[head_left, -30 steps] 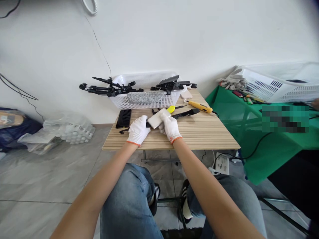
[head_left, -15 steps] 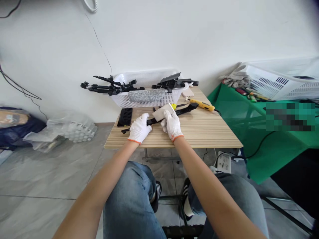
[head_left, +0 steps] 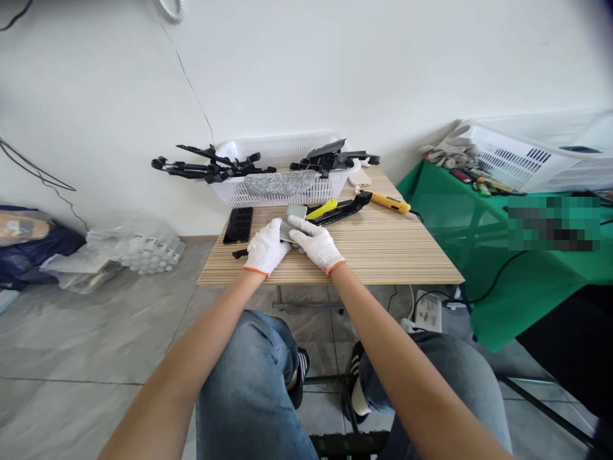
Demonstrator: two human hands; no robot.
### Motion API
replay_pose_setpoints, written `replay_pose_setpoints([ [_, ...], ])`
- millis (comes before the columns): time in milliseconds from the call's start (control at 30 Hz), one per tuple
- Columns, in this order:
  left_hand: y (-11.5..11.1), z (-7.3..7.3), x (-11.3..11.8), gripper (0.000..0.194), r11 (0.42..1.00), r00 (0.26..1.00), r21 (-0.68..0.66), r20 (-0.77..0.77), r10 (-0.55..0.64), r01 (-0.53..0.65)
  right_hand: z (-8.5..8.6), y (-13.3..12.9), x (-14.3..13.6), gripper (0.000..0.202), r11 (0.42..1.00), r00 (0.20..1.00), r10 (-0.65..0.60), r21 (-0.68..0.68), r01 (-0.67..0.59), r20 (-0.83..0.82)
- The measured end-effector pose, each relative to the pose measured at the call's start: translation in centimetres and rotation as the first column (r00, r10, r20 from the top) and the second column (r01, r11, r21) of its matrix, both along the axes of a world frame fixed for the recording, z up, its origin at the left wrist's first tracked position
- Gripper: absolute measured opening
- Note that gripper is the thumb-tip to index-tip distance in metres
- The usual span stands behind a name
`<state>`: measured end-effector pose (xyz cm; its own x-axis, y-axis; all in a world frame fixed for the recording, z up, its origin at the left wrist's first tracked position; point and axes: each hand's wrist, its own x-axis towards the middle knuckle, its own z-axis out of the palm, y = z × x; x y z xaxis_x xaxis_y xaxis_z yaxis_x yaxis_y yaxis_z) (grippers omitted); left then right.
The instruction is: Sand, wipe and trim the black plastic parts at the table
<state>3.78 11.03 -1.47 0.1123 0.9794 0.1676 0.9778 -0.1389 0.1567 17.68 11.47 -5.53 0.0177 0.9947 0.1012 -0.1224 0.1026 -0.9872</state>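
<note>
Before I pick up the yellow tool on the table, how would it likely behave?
The yellow tool may roll a little, since its handle looks rounded. It is probably stiff, lying straight. The dark cord at its end might tug.

Near the table's front edge, the gloved left hand gripped a long black plastic part; the gloved right hand held a grey rectangular pad.

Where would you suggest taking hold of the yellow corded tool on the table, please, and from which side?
I'd grip the yellow tool around mid-handle, coming from above on the near right side. Its thick handle lies uncovered there, while the black part reaches close to its left end and the cord leaves its right end.
</note>
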Motion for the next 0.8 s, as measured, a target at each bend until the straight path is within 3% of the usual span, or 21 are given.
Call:
replay_pose_setpoints([
  [200,-0.09,0.05,0.02,0.049,1.0,1.0,0.004,0.002,-0.021,0.021,-0.4,0.3,0.21,0.049,0.983,0.983,-0.181,0.04,0.18,0.029],
  [367,-0.15,0.05,-0.02,0.05,1.0,1.0,-0.008,0.024,-0.01,0.01,-0.29,0.15,0.13,0.048,0.995,0.995,-0.09,0.037,0.088,0.046],
  [533,0.07,-0.26,-0.1,0.057,0.999,0.999,0.041,0.035,-0.029,0.028,0.09,-0.04,0.22,0.051,0.982,0.982,-0.188,-0.005,0.188,0.0],
  [667,0.25,-0.47,-0.2,0.061,0.996,0.998,0.063,0.033,-0.062,0.06,0.13,-0.19,0.14,0.047,0.998,0.997,-0.064,0.009,0.064,0.047],
  [800,0.3,-0.54,-0.31,0.06,0.996,0.996,0.062,0.065,-0.06,0.056,-0.25,-0.04,0.23,0.045,0.977,0.975,-0.198,0.1,0.188,0.097],
])
